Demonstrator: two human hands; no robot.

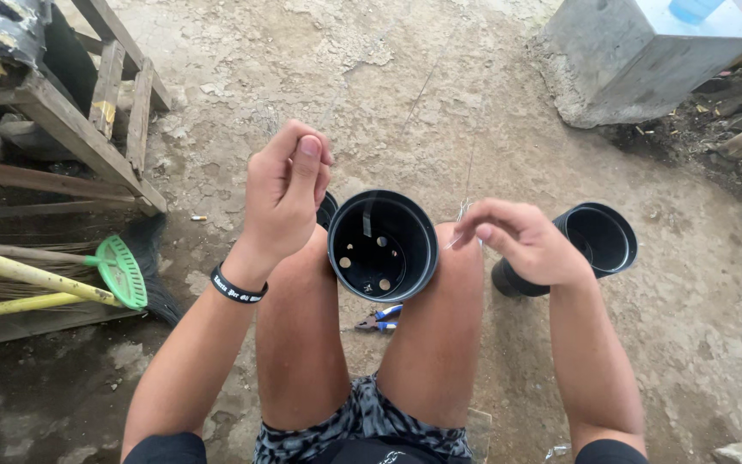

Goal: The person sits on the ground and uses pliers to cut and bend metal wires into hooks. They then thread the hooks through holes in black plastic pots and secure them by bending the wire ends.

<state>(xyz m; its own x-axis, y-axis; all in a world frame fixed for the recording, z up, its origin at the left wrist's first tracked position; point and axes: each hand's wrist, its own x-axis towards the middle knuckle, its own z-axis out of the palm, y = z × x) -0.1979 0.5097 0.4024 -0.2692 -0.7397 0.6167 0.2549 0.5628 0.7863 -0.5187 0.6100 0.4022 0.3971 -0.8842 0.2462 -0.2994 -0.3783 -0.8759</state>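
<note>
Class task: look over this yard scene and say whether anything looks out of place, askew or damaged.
Pliers lie loose on the dirt ground between the person's knees, and a black pot lies tipped on its side beside the right hand. Nothing looks broken.

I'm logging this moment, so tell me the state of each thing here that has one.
Black pot: open, empty, wedged between the knees.
Second black pot: empty, on the ground.
Thin wire: pinched in right hand.
Left hand: raised, fingers pinched together.
Pliers: lying on ground.

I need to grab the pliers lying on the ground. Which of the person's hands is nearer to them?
Right. The right hand hovers up and right of the pliers, over that knee; the left hand is raised higher, farther off.
</note>
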